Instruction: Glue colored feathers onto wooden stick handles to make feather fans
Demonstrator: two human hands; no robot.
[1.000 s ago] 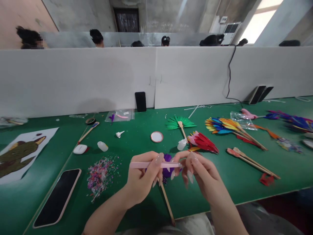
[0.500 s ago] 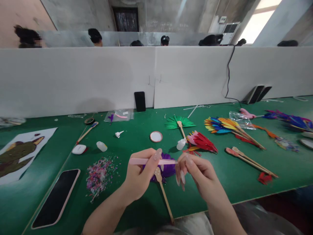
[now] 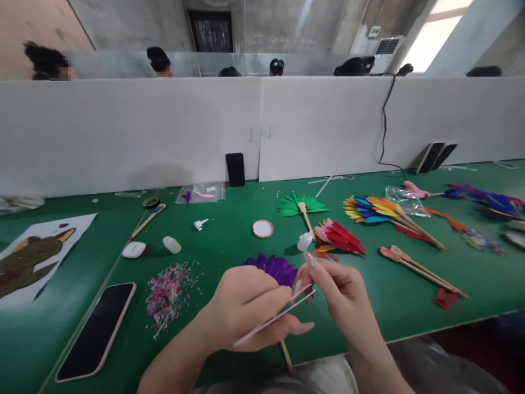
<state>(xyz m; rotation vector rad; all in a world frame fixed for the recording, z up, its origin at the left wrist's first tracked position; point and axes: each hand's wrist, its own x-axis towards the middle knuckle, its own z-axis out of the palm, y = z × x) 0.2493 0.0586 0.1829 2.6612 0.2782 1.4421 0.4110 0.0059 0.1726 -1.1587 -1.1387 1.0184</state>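
Observation:
Pink tweezers lie tilted in my left hand, whose fingers are closed around them with the thumb stretched to the right. The two tips stand a little apart, pointing up and right. My right hand is closed in a pinch beside those tips; anything between its fingers is too small or hidden to make out. Beneath both hands lies a purple feather fan on a wooden stick, partly covered by my left hand.
Multicoloured confetti bits and a phone lie to the left. Further back are a small round dish, a white bottle, a green feather fan and red feathers. Wooden sticks rest at right. A white partition stands behind.
My left hand has turned over, swinging the tweezers from level to a slant with their tips showing apart. My right hand stays close to the tips, still pinched.

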